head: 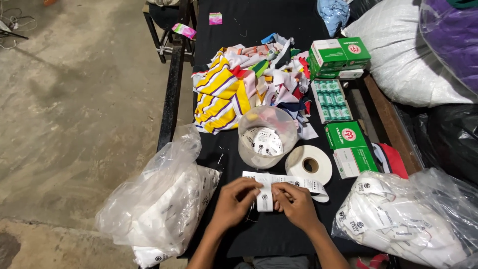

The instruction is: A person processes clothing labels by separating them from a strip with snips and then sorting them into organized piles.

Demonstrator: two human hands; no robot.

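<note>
My left hand [234, 201] and my right hand [295, 203] meet at the near edge of the black cloth-covered table [234, 40], fingers closed in a narrow pinch on a white printed label strip [279, 182]. Both thumbs and forefingers grip a fold of the strip, which hangs down between the two hands; the rest runs flat across the table just beyond my knuckles, and its right end curls back in a loop. Just beyond that loop lies the white roll of label tape [309, 164], flat on its side with its dark core showing. Left of the roll, touching or nearly touching it, stands a clear round plastic tub [266, 137] holding cut white labels. Behind the tub lies a heap of coloured fabric scraps [249, 84], yellow-and-white striped at the left. Green-and-white cardboard boxes [341, 52] stand along the right edge, one open tray [331, 99] showing rows of green thread spools, and two more boxes [351, 149] nearer to me. A clear plastic bag of white labels [159, 209] sits at my left, and a second such bag [408, 219] at my right.
</note>
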